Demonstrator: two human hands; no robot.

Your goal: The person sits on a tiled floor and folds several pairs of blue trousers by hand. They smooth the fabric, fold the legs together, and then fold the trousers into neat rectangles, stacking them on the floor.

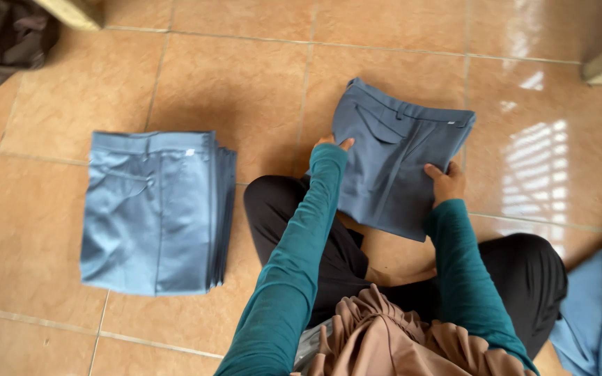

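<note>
The left hand (333, 143) grips the left edge of a folded pair of grey-blue trousers (397, 157), and the right hand (446, 182) clamps its right edge near the bottom. The trousers lie on the tiled floor (245, 90) just beyond the person's knees. Well to the left sits a neat stack of folded blue trousers (151, 209). Loose blue cloth (600, 313) lies at the floor's lower right corner, dark cloth (1, 35) at the upper left.

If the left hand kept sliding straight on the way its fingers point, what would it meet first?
The left hand already grips the left edge of the folded grey-blue trousers, fingers pointing up and slightly right. Going on, it would probably cross more of that fabric, then bare floor tile.
</note>
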